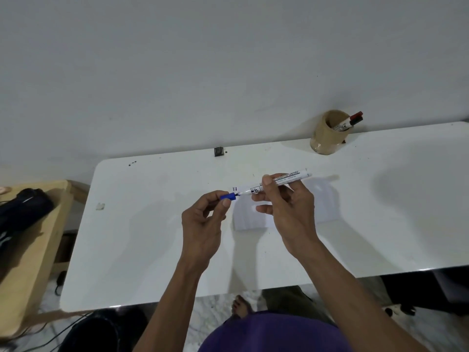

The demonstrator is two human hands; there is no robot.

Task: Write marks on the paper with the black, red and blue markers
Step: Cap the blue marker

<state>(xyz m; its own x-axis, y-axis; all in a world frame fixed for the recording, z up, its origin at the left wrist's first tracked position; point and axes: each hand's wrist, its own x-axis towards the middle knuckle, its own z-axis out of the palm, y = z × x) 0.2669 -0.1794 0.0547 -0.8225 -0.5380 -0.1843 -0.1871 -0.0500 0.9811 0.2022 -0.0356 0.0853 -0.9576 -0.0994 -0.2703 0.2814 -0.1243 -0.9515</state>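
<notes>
At the bottom of the frame we see our purple top [269, 334] and a bare foot [239, 306] on the floor. Our two arms reach up from there over the white table [127, 250].

In the middle of the frame, our left hand [203, 222] pinches the blue cap [228, 197] between the thumb and first finger. The other fingers curl in. The cap sits right at the tip of the blue marker [291, 177], and we cannot tell if it is fully on or just off.

Our right hand [284, 207] holds the white body of that marker. The thumb and fingers press around it near the tip end. The marker is up in the air, lying almost flat, with its back end pointing to the right.

Under our right hand the paper [256, 219] lies flat on the table. Our hand covers part of it. Tiny marks [235, 189] show at its upper left corner.

Farther back, in the upper right of the frame, a tan cup [324, 138] stands on the table near the wall [228, 59]. The red marker [354, 116] and the black marker [355, 121] lean inside it, caps up.

At the left edge a black bag [22, 212] rests on a wooden table [33, 262].
</notes>
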